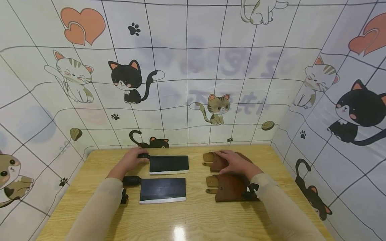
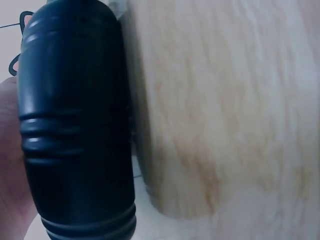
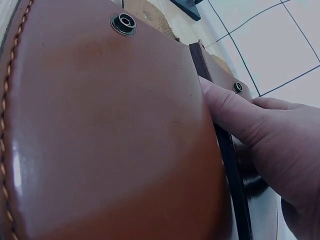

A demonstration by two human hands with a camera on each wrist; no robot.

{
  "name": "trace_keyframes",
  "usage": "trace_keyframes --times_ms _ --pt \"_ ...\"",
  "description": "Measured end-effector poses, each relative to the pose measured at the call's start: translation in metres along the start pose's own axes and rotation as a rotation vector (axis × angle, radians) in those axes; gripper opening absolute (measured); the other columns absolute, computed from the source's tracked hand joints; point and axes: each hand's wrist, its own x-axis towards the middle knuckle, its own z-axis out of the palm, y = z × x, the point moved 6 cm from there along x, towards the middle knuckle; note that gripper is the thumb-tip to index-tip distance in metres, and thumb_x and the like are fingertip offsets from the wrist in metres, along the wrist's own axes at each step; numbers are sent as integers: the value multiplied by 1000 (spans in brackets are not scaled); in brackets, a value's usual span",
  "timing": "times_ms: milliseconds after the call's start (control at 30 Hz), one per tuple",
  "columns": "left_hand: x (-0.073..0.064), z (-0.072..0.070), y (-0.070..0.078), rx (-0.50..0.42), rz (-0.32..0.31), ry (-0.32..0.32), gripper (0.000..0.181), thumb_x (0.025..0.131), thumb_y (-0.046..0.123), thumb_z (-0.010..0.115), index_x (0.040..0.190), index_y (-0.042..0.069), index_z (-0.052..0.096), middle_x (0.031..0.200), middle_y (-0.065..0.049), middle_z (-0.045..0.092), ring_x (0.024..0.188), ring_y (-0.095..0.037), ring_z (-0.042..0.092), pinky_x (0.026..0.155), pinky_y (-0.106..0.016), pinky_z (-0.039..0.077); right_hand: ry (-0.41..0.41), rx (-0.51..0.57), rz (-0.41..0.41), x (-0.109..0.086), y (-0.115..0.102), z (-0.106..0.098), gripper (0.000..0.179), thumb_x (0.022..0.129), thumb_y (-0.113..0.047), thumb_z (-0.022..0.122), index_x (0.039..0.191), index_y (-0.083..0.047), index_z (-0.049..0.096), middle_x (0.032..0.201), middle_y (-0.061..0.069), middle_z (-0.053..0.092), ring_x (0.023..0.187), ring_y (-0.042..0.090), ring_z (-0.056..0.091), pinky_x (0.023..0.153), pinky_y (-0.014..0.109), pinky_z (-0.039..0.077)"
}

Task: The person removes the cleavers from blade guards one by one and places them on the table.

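Note:
Two cleavers with black handles and dark rectangular blades lie flat on the left, one behind the other. My left hand (image 1: 133, 160) grips the handle of the far cleaver (image 1: 169, 163). Beneath my left wrist is the near cleaver (image 1: 163, 190), whose ridged handle fills much of the left wrist view. To the right lie two brown leather sheaths with snap straps. My right hand (image 1: 236, 162) holds the far sheath (image 1: 219, 163) across its width, thumb (image 3: 232, 107) along its near edge. Its forearm passes over the near sheath (image 1: 230, 188), seen large in the right wrist view.
The wooden table (image 1: 181, 217) ends at a wall (image 1: 181, 87) covered in a sheet with cartoon cats and a grid, which also runs along both sides. A gap of bare wood lies between the cleavers and the sheaths.

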Motion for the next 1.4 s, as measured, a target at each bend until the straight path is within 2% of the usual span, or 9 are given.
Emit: trace_keyframes --times_ms 200,467,767,1067,1400 --pt "0 0 -3 -4 -29 -13 38 99 19 85 132 0 77 123 -19 72 116 -44 66 102 -64 51 -23 17 19 0 -3 -2 104 91 -45 93 171 -6 39 171 28 39 156 52 37 121 69 37" --pt "1 2 -5 -17 -62 -31 40 100 20 84 134 0 77 126 -20 72 120 -45 65 105 -65 50 -34 37 19 2 -3 -2 103 92 -42 94 171 -5 40 171 28 38 157 52 37 121 68 36" --pt "3 3 -3 -32 -86 -44 41 102 22 84 136 2 76 126 -19 71 118 -41 65 104 -63 51 -50 53 26 2 0 -3 104 92 -41 94 172 -4 38 173 28 35 158 52 34 122 68 35" --pt "4 4 -3 -31 -59 -33 41 100 21 85 134 0 76 124 -20 71 117 -43 65 103 -64 51 -55 84 34 0 1 -5 105 92 -38 94 171 -2 37 174 30 32 159 54 30 122 70 34" --pt "3 5 -3 -54 -105 -41 44 100 20 86 137 -1 74 127 -21 71 119 -44 66 105 -65 50 -45 96 54 -3 3 -9 108 89 -44 95 172 -5 38 176 27 30 161 53 28 122 69 34"
